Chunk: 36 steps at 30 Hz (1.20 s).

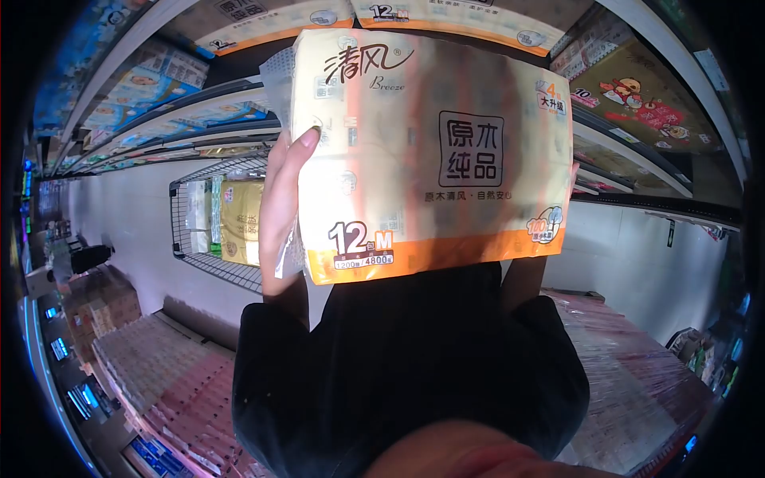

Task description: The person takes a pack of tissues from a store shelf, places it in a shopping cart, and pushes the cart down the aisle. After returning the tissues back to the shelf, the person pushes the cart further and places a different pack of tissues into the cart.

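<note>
A large cream pack of Breeze tissues [382,167] with an orange lower band is held up in front of my chest. Its front bears dark Chinese lettering and a "12" mark. My left hand [284,179] grips the pack's left side, thumb on the front edge and the other fingers out of sight behind it. Along the opposite edge, only a fingertip of my right hand [574,173] shows; the rest is hidden behind the wrapper. Clear crinkled film sticks out at the pack's left end.
Beyond the pack, shelves hold similar cream packs [279,22], blue packs [155,80] and a brown-gold pack [645,95]. A wire shopping cart [215,267] with a gold package [241,219] stands at left. Stacked wrapped goods [167,366] line the lower left, with another stack [629,382] lower right.
</note>
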Available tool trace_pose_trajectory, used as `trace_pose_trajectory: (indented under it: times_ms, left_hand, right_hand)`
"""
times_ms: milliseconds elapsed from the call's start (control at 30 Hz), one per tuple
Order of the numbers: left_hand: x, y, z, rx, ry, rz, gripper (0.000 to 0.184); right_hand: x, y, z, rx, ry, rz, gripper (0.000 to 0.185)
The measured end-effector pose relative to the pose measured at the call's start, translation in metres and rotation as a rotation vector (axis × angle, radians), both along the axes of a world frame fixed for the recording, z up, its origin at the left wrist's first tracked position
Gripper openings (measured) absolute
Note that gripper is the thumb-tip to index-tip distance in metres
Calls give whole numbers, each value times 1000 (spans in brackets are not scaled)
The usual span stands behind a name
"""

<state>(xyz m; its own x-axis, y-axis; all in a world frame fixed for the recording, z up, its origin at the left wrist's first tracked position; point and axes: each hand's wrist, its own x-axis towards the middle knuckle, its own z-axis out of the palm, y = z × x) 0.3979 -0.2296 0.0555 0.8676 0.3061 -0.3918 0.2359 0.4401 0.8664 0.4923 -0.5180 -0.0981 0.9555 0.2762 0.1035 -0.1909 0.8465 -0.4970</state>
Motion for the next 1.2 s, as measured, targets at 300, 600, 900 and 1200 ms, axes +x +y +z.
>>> trace_pose_trajectory:
  times_ms: [300, 600, 900, 1200]
  left_hand:
    - [7, 16, -35, -9, 5, 56, 46]
    - [-2, 28, -60, 20, 7, 23, 65]
    - [-18, 27, -66, -84, 14, 134, 69]
    - [-99, 38, -87, 119, -110, 290, 76]
  right_hand:
    - [-4, -12, -21, 237, -27, 68, 71]
    - [-10, -23, -26, 304, -114, 73, 71]
    - [2, -9, -38, -46, 88, 12, 70]
    - [64, 7, -75, -156, 89, 517, 68]
